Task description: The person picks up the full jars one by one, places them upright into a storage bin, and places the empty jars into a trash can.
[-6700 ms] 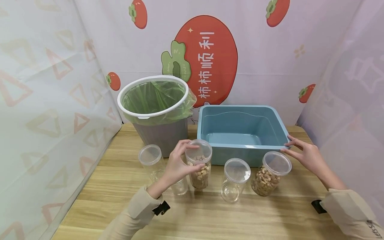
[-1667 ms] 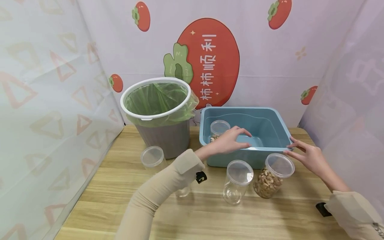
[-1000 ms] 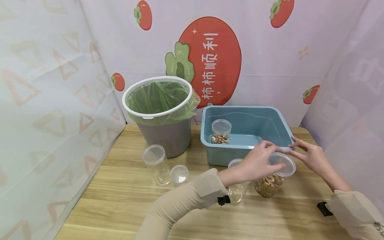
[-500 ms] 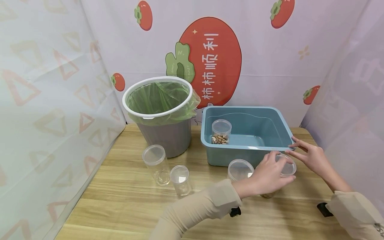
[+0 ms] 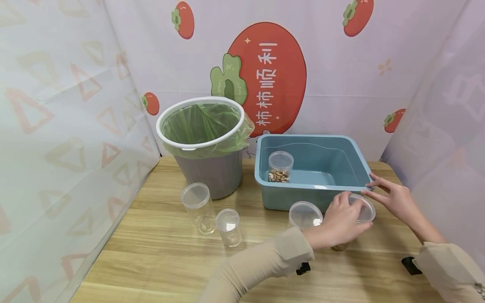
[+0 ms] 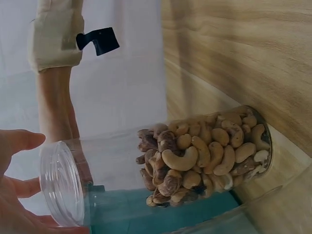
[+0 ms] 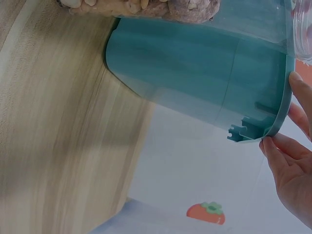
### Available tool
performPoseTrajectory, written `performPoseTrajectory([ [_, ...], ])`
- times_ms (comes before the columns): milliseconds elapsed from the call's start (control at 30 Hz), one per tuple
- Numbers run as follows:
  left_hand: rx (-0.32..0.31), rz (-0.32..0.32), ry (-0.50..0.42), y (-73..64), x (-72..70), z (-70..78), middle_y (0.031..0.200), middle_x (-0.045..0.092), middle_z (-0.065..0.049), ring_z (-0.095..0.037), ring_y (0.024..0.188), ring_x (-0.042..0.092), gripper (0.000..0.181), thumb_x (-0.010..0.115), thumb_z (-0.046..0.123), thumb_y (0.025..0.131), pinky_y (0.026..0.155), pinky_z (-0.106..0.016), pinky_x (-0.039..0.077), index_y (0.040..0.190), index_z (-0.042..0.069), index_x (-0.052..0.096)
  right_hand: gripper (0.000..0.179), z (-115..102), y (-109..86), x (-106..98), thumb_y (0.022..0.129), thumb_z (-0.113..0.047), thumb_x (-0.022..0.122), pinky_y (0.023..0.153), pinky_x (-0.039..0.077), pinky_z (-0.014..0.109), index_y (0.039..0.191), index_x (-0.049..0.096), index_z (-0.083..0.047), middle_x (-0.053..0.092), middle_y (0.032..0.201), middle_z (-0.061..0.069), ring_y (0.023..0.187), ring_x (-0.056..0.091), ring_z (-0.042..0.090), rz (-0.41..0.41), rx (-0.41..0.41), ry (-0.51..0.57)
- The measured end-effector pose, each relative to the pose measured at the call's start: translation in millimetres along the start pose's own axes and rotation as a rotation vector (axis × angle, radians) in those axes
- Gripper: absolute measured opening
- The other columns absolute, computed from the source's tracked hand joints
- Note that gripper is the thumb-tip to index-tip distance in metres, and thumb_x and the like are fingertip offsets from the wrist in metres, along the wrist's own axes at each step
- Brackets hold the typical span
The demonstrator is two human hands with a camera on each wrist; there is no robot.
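Observation:
With fingers and thumb about its lid, my left hand (image 5: 339, 221) grips a clear jar of cashews (image 6: 195, 156) at the right. That jar stands upright on the table; in the head view the hand hides most of its body. My right hand (image 5: 395, 202) pinches the right front corner of the blue plastic bin (image 5: 303, 198), fingers on its rim in the right wrist view too. Inside the bin, at the left, a second lidded jar with nuts (image 5: 280, 168) stands upright.
An empty lidded jar (image 5: 305, 214) stands just left of my left hand. Farther left are a tall empty jar (image 5: 197, 206) and a small one (image 5: 228, 227). A grey trash can (image 5: 208, 168) with a green liner stands behind them.
My left hand first held a nut jar left of the bin. That jar now stands in the bin, and the hand has moved right onto the cashew jar. My right hand stays on the rim.

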State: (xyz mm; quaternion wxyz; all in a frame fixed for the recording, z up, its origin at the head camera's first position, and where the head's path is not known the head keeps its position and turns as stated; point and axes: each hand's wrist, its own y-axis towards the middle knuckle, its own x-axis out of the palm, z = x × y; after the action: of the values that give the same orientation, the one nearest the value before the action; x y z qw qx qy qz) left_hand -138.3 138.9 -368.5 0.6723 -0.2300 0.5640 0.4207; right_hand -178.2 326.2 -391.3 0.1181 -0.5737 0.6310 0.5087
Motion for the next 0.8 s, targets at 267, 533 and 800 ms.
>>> performPoseTrajectory([
  [267,-0.023,0.038,0.023,-0.6,6.8,2.6,0.130,0.035,-0.004,-0.014,0.118,0.036,0.040,0.054,0.052,0.080,0.093,-0.021,0.034,0.111,0.027,0.052,0.014,-1.3,-0.5,-0.2,0.072,-0.015,0.072,0.061,0.030,0.003,0.081,0.062,-0.010,0.048,0.123,0.018,0.091,0.028,-0.029,-0.007,0.015,0.012],
  [533,-0.078,0.060,-0.072,-1.0,13.2,2.5,0.132,0.032,-0.004,-0.012,0.109,0.041,0.035,0.057,0.050,0.079,0.080,-0.019,0.040,0.105,0.029,0.050,0.015,-1.1,-0.7,-0.6,0.071,-0.015,0.072,0.058,0.029,0.006,0.081,0.062,-0.009,0.039,0.123,-0.022,0.092,0.029,-0.029,0.009,-0.007,0.007],
  [800,-0.090,0.067,-0.113,-0.4,16.8,3.2,0.129,0.031,-0.002,-0.012,0.102,0.042,0.038,0.060,0.049,0.077,0.070,-0.019,0.041,0.108,0.030,0.049,0.015,-1.7,-0.3,-0.3,0.071,-0.015,0.073,0.063,0.029,0.002,0.080,0.062,-0.009,0.047,0.125,0.003,0.091,0.029,-0.030,0.001,0.005,0.003],
])
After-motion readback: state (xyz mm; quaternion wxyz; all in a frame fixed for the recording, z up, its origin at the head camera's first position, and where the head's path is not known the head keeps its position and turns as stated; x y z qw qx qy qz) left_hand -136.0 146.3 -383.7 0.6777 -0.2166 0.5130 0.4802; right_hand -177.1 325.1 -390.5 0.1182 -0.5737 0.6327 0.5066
